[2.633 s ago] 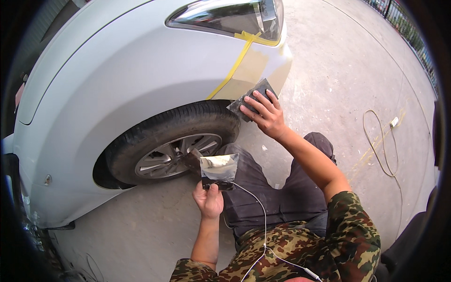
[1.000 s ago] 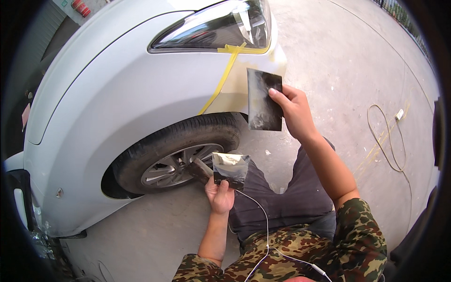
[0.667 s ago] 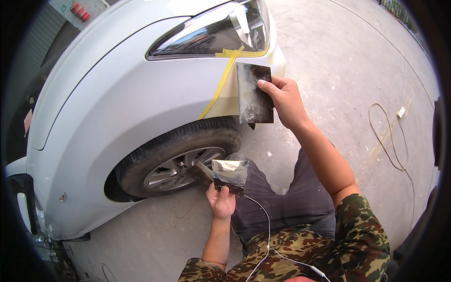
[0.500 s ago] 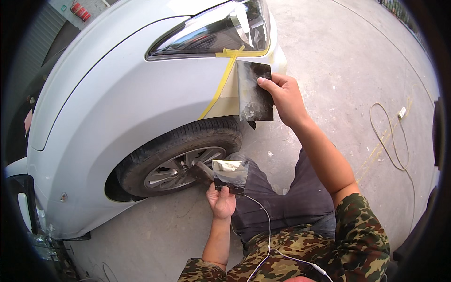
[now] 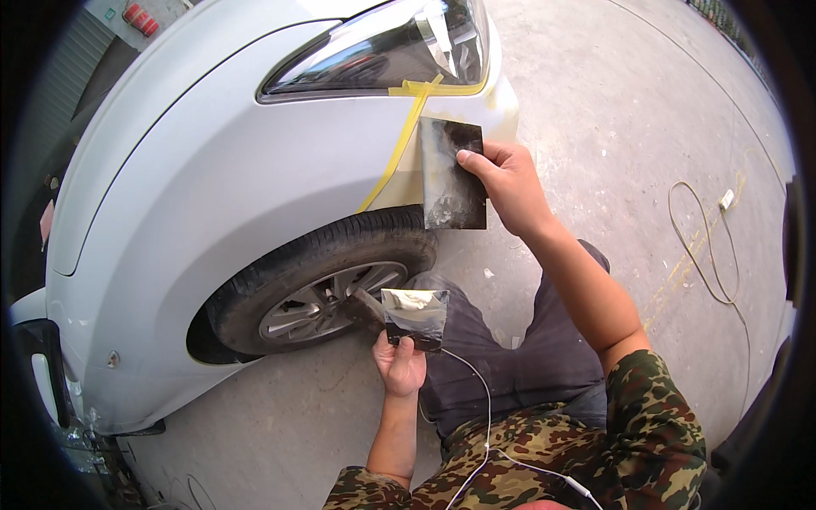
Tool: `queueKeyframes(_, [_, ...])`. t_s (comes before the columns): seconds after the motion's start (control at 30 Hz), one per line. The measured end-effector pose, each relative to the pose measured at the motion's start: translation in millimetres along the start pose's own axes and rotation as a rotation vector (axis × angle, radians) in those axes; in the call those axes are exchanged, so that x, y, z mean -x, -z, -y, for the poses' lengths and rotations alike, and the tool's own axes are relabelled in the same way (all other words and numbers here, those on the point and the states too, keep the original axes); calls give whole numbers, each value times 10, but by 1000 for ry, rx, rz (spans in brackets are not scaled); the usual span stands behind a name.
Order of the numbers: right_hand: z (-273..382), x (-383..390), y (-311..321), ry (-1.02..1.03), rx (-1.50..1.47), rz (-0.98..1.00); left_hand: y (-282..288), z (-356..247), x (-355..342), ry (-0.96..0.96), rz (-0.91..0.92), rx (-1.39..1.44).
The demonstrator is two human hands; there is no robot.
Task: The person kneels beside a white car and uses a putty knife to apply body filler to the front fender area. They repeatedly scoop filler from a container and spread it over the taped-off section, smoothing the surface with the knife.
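My right hand [image 5: 508,183] pinches a thin dark spreader blade [image 5: 442,200], smeared pale grey, between thumb and fingers. The blade stands before the white car's front corner, hiding part of a cream-coloured patch [image 5: 406,189] there; whether they touch I cannot tell. Yellow masking tape [image 5: 396,160] edges the patch and runs under the headlight [image 5: 382,55]. Lower down, by the wheel, my left hand [image 5: 399,367] grips a flat putty plate [image 5: 416,321] with a lump of cream putty [image 5: 414,299] near its far edge. A second dark flat blade [image 5: 365,308] sticks out leftward from the same hand.
The car's fender [image 5: 212,161] and front tyre [image 5: 319,255] fill the left side. A white cable [image 5: 710,255] lies looped on the concrete floor at right. A thin white cord [image 5: 488,399] hangs across my lap. A red extinguisher [image 5: 140,19] stands far left.
My right hand has lowered the spreader blade slightly along the car's corner. My left hand with the putty plate stays nearly in place. The whole view has shifted a little.
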State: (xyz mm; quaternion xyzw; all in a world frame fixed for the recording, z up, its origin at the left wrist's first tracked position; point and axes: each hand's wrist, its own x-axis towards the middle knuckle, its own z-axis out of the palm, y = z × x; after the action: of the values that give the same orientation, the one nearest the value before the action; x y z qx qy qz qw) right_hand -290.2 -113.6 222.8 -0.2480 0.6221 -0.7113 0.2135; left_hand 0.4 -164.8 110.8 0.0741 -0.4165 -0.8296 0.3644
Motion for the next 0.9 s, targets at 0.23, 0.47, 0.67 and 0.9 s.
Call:
queueKeyframes(0.23, [-306,115,-205,83,29,8,185,23,-15,5,-18,-12])
queueKeyframes(0.47, [-440,325,-345,64,70,67,296,20,37,7,-27,-18])
queueKeyframes(0.67, [-455,553,-528,100,92,97,314,-66,137,-9,-34,-22])
queueKeyframes(0.9, [-215,1005,-381,350,224,293,243,-236,187,-26,-23,-37])
